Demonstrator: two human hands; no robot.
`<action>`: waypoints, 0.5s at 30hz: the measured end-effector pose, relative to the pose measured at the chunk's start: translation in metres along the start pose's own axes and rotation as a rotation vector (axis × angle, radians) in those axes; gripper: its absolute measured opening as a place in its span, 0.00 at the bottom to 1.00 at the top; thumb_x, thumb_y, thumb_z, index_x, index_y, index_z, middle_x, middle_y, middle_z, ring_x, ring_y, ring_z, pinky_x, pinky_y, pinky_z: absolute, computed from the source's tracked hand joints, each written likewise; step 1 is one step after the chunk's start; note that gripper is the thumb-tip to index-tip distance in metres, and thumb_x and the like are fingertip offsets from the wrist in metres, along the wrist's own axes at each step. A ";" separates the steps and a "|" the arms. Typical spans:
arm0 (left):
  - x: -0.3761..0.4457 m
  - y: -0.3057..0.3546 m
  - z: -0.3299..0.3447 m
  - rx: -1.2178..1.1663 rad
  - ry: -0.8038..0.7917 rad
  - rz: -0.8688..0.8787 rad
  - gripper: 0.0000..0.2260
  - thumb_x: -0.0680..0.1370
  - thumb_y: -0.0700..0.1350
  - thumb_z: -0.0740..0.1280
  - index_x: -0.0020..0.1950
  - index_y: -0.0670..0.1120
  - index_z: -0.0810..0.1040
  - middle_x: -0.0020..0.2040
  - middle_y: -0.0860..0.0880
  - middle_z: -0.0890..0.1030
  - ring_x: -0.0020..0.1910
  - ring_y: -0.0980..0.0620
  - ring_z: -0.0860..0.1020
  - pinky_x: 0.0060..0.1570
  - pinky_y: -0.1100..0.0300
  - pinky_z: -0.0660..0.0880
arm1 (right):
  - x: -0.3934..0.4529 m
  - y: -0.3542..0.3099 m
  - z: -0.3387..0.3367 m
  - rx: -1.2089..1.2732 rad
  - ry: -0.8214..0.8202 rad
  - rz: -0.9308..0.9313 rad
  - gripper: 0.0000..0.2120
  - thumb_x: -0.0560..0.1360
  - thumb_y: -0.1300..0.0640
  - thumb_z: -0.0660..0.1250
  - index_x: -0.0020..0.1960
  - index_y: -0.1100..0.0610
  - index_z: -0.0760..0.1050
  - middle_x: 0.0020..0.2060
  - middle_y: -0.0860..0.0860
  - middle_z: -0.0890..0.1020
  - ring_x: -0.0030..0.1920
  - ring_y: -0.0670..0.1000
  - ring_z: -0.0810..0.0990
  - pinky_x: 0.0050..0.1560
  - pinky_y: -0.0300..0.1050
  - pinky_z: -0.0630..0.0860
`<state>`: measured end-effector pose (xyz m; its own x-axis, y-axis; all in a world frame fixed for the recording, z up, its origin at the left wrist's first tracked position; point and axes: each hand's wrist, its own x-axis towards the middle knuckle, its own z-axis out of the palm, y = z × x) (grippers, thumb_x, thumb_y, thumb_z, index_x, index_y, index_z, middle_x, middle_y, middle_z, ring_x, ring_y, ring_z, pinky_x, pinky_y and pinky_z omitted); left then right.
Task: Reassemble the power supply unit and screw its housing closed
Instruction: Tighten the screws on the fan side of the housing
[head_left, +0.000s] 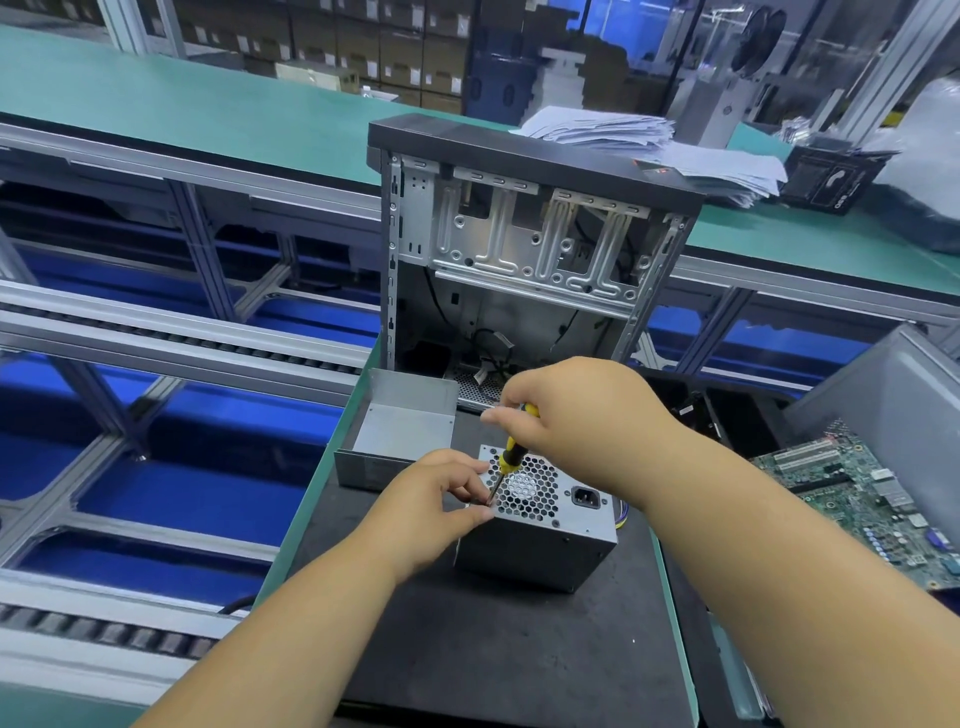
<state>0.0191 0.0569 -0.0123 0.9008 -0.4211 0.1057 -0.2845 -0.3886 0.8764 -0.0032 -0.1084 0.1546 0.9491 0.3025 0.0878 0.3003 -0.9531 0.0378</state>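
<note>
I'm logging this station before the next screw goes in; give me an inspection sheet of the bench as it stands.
Surface: black mat on a green bench.
Job's things: power supply stands with its fan grille up; screwdriver tip at the grille's left edge.
Clutter: empty metal cover behind left; open computer case behind; circuit board at right; paper stack at the back.
Grips: right hand holds the screwdriver handle; left hand pinches at its tip.
Cables: coloured wires at the supply's right side; black cables inside the case.
Surroundings: roller conveyor left, stacked boxes beyond.
</note>
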 end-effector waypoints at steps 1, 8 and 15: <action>0.000 0.000 0.000 0.000 0.001 0.001 0.09 0.71 0.46 0.77 0.37 0.58 0.81 0.55 0.66 0.77 0.48 0.63 0.79 0.51 0.73 0.71 | 0.000 0.000 0.000 -0.002 0.005 -0.001 0.19 0.80 0.36 0.54 0.43 0.46 0.76 0.27 0.45 0.71 0.31 0.43 0.69 0.30 0.42 0.62; -0.001 0.001 -0.001 0.000 -0.002 -0.016 0.12 0.71 0.47 0.77 0.37 0.64 0.80 0.54 0.73 0.74 0.47 0.65 0.78 0.48 0.78 0.68 | -0.005 0.001 -0.003 0.194 -0.027 -0.062 0.13 0.75 0.48 0.61 0.59 0.42 0.74 0.43 0.41 0.75 0.46 0.47 0.74 0.42 0.45 0.72; -0.001 0.002 0.000 -0.020 0.001 -0.027 0.09 0.71 0.45 0.77 0.37 0.57 0.81 0.55 0.65 0.77 0.47 0.63 0.79 0.49 0.76 0.70 | 0.001 0.000 0.005 -0.098 0.079 0.015 0.23 0.79 0.34 0.53 0.37 0.51 0.68 0.27 0.46 0.70 0.31 0.49 0.70 0.29 0.42 0.61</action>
<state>0.0175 0.0565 -0.0108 0.9082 -0.4103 0.0826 -0.2540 -0.3833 0.8880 -0.0020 -0.1078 0.1500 0.9417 0.2916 0.1676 0.2716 -0.9532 0.1325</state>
